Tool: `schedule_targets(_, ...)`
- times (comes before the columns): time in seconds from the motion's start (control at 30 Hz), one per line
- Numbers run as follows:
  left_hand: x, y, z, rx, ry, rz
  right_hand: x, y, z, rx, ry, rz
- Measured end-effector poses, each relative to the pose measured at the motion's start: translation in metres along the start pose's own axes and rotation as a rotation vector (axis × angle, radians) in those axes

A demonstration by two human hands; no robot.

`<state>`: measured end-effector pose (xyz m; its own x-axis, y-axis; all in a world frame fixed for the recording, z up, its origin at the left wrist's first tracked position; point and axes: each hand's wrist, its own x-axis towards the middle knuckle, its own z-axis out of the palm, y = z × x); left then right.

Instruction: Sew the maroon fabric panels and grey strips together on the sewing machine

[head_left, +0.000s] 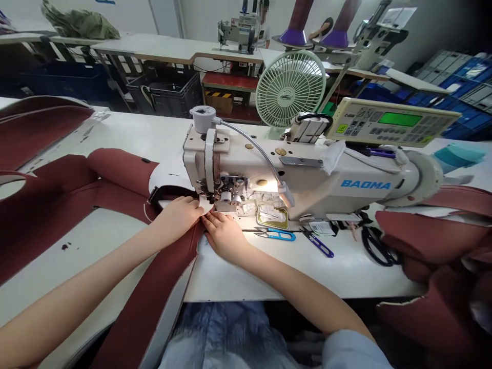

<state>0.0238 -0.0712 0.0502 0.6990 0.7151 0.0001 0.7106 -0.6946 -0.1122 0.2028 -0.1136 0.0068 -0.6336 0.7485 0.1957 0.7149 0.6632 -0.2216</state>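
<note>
Lengthwise, maroon fabric strip (154, 302) toward the sewing machine (292, 174), left hand (175, 218), right hand (225, 237), fingers (188, 205) flat on it.

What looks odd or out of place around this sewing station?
Two small things stand out. Dark specks mark the white table, left of the work, like a stain or debris. A crumpled white cloth also sits on the arm of the BAOMA sewing machine, an unusual spot for it.

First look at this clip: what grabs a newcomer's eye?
The white BAOMA sewing machine dominates the centre, with the left hand and right hand on a maroon fabric piece at its needle area. Just behind the machine are a control panel with a green screen and a pale green desk fan.
</note>
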Motion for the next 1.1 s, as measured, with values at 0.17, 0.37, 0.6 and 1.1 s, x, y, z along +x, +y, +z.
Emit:
schedule_targets(0.17,0.014,0.002,0.022,-0.194,0.046,0.081,-0.029,0.024,-0.037,0.101,-0.061,0.14)
schedule_targets(0.37,0.004,-0.01,0.044,-0.529,0.174,-0.073,-0.095,0.078,-0.058,-0.198,0.119,0.568)
schedule_targets(0.6,0.0,-0.015,0.035,-0.889,0.212,-0.313,-0.11,0.098,-0.053,-0.348,0.153,0.532)
schedule_targets(1.1,-0.001,-0.018,0.025,-1.003,0.168,-0.144,-0.024,0.022,-0.033,-0.3,0.057,0.332)
